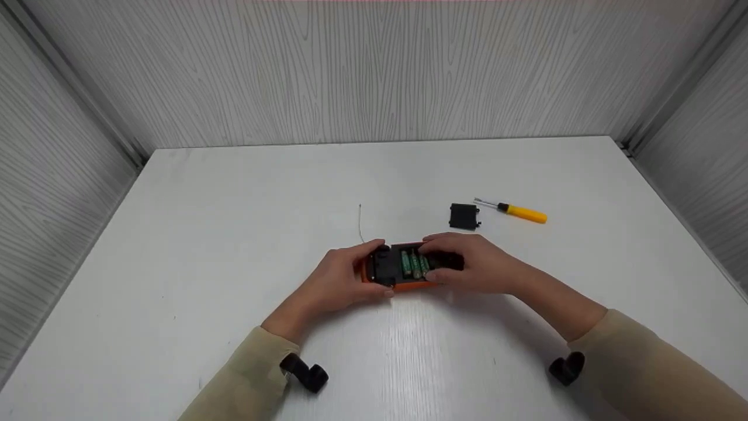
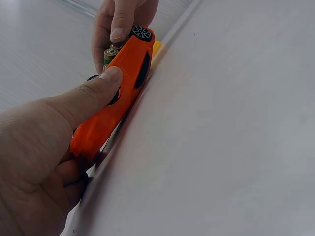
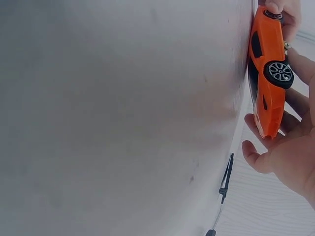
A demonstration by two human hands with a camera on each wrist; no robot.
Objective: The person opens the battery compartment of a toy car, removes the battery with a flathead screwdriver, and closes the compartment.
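Note:
An orange toy car (image 1: 384, 266) lies wheels up on the white table, with an uncovered battery bay in its black underside. Green batteries (image 1: 407, 264) lie side by side in the bay. My left hand (image 1: 339, 278) grips the car's left end, thumb along the near side and fingers on the far side. Over the bay, my right hand (image 1: 479, 266) pinches the rightmost battery (image 1: 425, 264) near its ends between thumb and fingers. In the left wrist view, a battery end (image 2: 110, 51) shows above the car's side. The right palm hides the car's right end.
Behind the right hand lie a black battery cover (image 1: 464, 216) and a screwdriver (image 1: 526, 214) with a yellow handle. A thin wire (image 1: 360, 222) sticks out beyond the car's left end. Grey wood-grain panels (image 1: 374, 70) stand at the back and sides.

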